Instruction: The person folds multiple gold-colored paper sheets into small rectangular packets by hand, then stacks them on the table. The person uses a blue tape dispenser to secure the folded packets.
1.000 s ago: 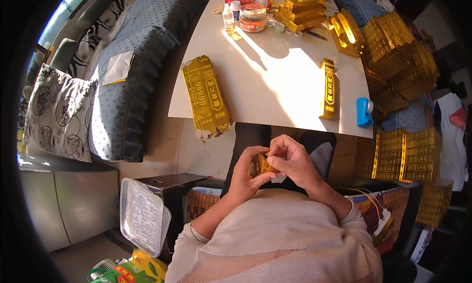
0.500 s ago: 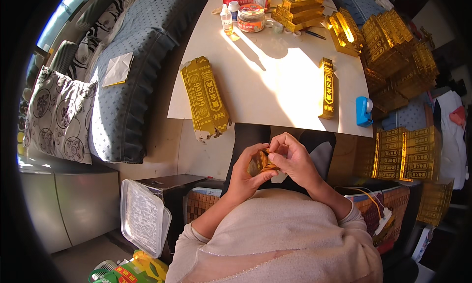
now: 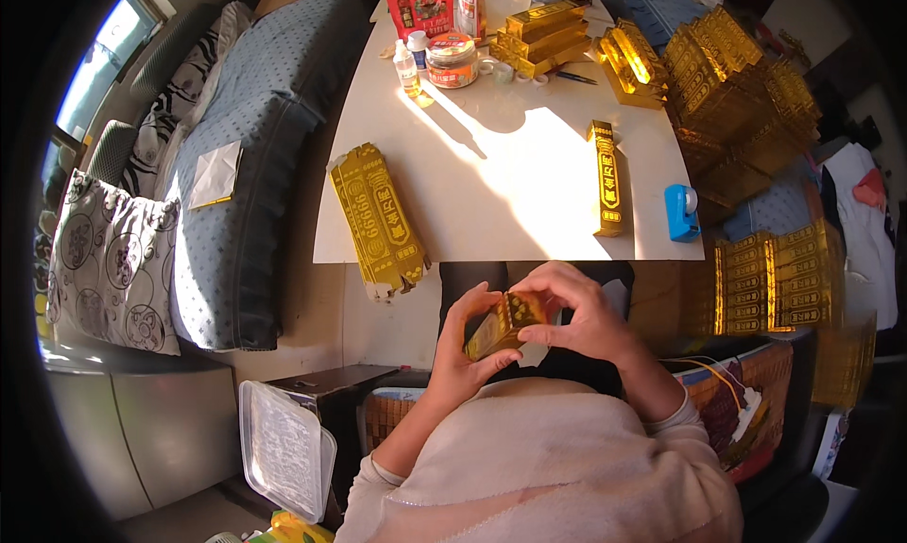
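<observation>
Over my lap, just off the table's near edge, a small gold cardboard box [image 3: 499, 326] is gripped between both hands. My left hand [image 3: 461, 347] is closed round its left side, thumb along the near side. My right hand [image 3: 578, 314] is closed on the other end, with thumb below and fingers over the top. Part of the box is covered by the fingers and slightly blurred. On the table's left edge lies a stack of flat gold card sheets [image 3: 378, 224]. A finished-looking long gold box [image 3: 607, 179] lies to the right.
A blue tape dispenser [image 3: 681, 212] sits at the right edge of the white table [image 3: 453, 203]. Farther back are a round jar [image 3: 452, 61], a small bottle [image 3: 406, 69] and gold boxes [image 3: 541, 38]. More gold boxes [image 3: 770, 279] are piled at right. A plastic tub [image 3: 283, 449] stands lower left.
My right fingers have moved from pinching the box's end to spanning it, and the box is turned so more of its patterned face shows. The whole view has shifted slightly.
</observation>
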Demonstrator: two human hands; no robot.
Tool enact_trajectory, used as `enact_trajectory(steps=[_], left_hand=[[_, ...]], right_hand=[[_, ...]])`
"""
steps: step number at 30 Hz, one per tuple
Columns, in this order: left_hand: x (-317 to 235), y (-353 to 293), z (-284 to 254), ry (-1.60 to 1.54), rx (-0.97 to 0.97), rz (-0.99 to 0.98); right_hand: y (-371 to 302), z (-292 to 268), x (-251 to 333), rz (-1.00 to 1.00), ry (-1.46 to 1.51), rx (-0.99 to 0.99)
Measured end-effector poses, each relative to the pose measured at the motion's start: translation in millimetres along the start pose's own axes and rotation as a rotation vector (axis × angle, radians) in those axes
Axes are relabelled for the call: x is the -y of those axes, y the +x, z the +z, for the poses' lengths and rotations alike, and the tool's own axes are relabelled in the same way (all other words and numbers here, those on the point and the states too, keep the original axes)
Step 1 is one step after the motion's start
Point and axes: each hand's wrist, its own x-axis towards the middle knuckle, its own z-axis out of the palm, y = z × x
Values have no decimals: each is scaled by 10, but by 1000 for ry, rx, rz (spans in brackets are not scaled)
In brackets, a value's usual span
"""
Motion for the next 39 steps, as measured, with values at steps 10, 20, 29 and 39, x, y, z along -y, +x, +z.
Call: enact_trajectory(steps=[10, 20, 29, 39], left_hand=[[250, 399, -541, 613, -493, 130], [576, 463, -742, 950, -489, -14], [796, 564, -788, 1045, -543, -133], [719, 775, -680, 1073, -553, -242]], right_hand=[[-171, -336, -678, 97, -254, -938], [-89, -98, -1200, 340, -782, -690], [113, -197, -1174, 458, -856, -723], [42, 146, -1173, 141, -657, -720]])
